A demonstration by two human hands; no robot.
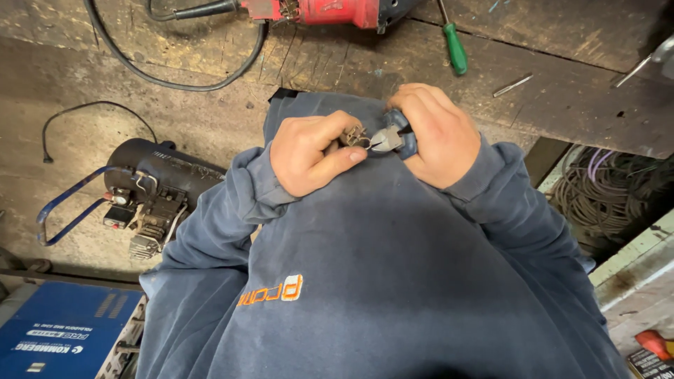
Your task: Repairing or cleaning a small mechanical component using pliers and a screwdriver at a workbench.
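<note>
Pliers [390, 138] met a small metal part [353, 135].
The right hand [428, 137] was clenched around the blue handles; the left hand [309, 154] pinched the part between thumb and fingers.

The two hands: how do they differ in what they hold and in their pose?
The left hand pinches a small brownish metal part between thumb and fingers; the right hand is wrapped around blue-handled cutting pliers. The left hand shows its thumb along the front; the right hand shows mostly its back. Both are bare, come out of dark blue sleeves, and meet close together over the wooden bench.
</note>
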